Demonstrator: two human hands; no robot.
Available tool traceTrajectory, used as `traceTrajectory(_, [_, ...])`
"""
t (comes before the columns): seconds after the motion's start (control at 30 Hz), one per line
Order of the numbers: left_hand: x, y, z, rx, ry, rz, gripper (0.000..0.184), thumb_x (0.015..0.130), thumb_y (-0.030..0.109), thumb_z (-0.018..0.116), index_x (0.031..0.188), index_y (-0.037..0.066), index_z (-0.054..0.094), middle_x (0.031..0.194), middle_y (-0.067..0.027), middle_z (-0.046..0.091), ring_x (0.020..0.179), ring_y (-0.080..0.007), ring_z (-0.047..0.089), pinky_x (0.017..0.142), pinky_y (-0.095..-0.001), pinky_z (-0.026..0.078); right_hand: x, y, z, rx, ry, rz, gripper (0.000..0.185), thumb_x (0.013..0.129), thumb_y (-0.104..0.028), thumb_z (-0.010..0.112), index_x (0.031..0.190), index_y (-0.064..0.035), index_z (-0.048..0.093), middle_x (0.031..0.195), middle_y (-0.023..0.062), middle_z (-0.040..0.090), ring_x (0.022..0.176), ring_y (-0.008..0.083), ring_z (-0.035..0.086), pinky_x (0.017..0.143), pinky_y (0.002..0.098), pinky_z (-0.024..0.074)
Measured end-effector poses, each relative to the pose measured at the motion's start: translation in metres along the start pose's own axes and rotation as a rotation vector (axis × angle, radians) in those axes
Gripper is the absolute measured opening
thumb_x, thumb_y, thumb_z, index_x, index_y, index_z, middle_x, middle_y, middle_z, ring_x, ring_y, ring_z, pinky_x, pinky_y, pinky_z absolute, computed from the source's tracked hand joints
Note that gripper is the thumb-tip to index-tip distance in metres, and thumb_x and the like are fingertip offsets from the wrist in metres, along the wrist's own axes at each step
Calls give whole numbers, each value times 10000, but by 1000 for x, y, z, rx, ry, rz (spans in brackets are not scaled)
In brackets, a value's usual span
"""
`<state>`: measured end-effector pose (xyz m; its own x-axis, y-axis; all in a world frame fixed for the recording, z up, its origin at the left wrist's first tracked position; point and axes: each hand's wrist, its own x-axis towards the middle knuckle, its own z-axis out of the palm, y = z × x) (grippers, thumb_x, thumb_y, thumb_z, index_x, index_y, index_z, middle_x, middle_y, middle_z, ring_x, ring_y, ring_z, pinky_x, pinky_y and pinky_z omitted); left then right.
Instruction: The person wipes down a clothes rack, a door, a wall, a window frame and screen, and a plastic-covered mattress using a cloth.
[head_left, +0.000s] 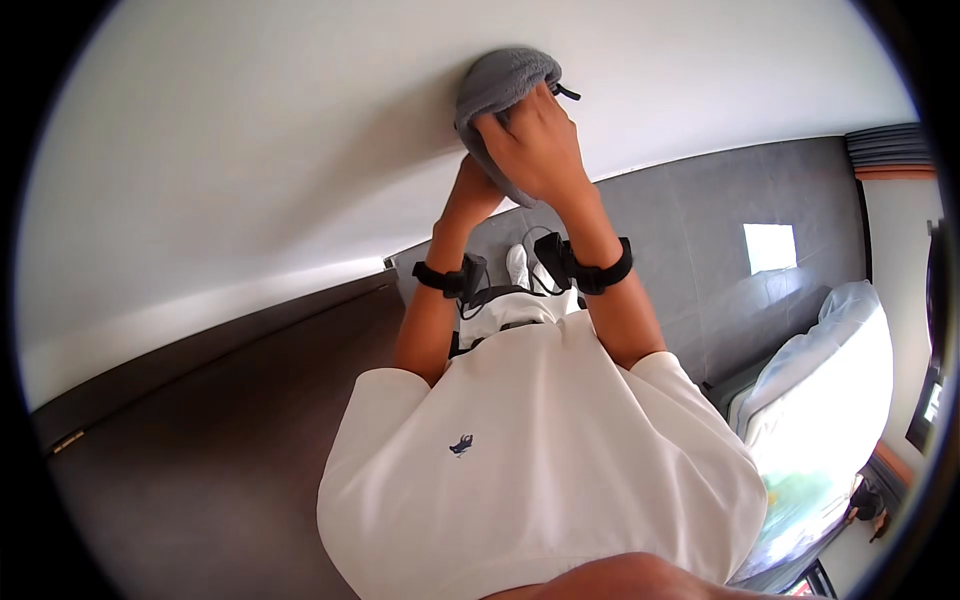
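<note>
A grey plush item (503,78), rounded and hollow like a cap or slipper, is held up in front of the white wall. A short black cord or tab (567,92) sticks out at its right end. My right hand (535,145) grips it from the near side, with some fingers tucked into its fuzzy opening. My left hand (473,192) holds it from below and behind, its fingers mostly hidden by the plush. Each wrist wears a black strap with a small box, and a thin cable runs near them.
The white wall (250,130) fills the upper left. A dark brown door or panel (200,430) stands at the lower left. Grey floor tiles (680,220) extend to the right, with a bright light patch. A large plastic-wrapped object (825,370) stands at the right, near a curtain (893,150).
</note>
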<state>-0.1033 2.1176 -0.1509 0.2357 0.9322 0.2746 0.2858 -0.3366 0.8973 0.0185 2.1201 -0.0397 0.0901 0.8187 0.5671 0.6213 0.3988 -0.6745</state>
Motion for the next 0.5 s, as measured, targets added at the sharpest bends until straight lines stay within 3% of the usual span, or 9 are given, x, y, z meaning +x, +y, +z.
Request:
traceTrajectory(0.1, [-13,-52,16,109,-152,-93,414,865,156,683,1228,-14,575,1185,-161,666,1076,-292,638,908,-373,490,-16,13,7,-96,-79,137,313,774,-284,689,927,-16,636,884,140,626,796,344,626,648,441,525])
traceTrajectory(0.17, [-11,-83,16,29,-630,-259,439,847,170,707,1220,-4,553,1095,-104,679,976,-219,632,858,-346,506,-22,26,11,-140,-155,192,326,755,-287,700,912,-8,642,891,162,634,801,353,635,656,451,528])
traceTrajectory(0.2, [-11,-84,20,-126,-370,-218,341,859,123,687,1154,23,550,949,-47,662,875,-165,589,796,-330,509,-17,29,11,-102,-225,269,321,762,-261,691,973,-22,647,964,171,644,858,365,643,716,453,527])
traceTrajectory(0.23, [-14,-90,19,-134,-367,-210,341,859,123,687,1154,23,550,949,-47,662,875,-165,589,796,-330,509,-19,33,13,-63,-292,345,332,769,-235,682,1033,-37,652,1038,180,655,915,378,651,776,455,525])
traceTrajectory(0.37, [-16,-57,-40,-634,-304,-303,514,933,161,652,1386,44,441,1343,-73,509,1156,-190,551,1010,-375,452,-6,21,9,-17,-364,230,333,750,-219,723,862,78,624,792,212,678,700,379,662,662,429,539])
traceTrajectory(0.4, [-15,-36,-49,-758,-303,-343,557,952,171,644,1445,49,414,1442,-79,471,1227,-196,542,1063,-387,438,0,7,3,13,-272,171,369,745,-236,749,759,102,602,652,215,641,608,375,650,595,400,532])
traceTrajectory(0.43, [-4,23,-52,-904,-299,-389,624,958,170,642,1504,107,347,1479,-77,441,1357,-254,430,1126,-486,356,-1,-5,-2,211,-206,220,391,745,-272,762,717,86,608,628,215,625,586,344,652,573,378,523])
traceTrajectory(0.47, [-1,23,-71,-1273,-418,-439,637,973,328,603,1513,124,332,1493,-108,434,1368,-335,423,1107,-553,364,8,-16,-7,95,-166,178,409,733,-294,773,699,81,612,597,202,615,565,325,648,556,372,517])
traceTrajectory(0.5, [-3,23,-77,-1125,-465,-246,677,974,468,523,1521,129,314,1530,-126,385,1404,-376,366,1127,-551,335,14,-21,-11,-23,-128,134,427,722,-315,783,681,76,615,567,188,605,544,305,645,539,365,510])
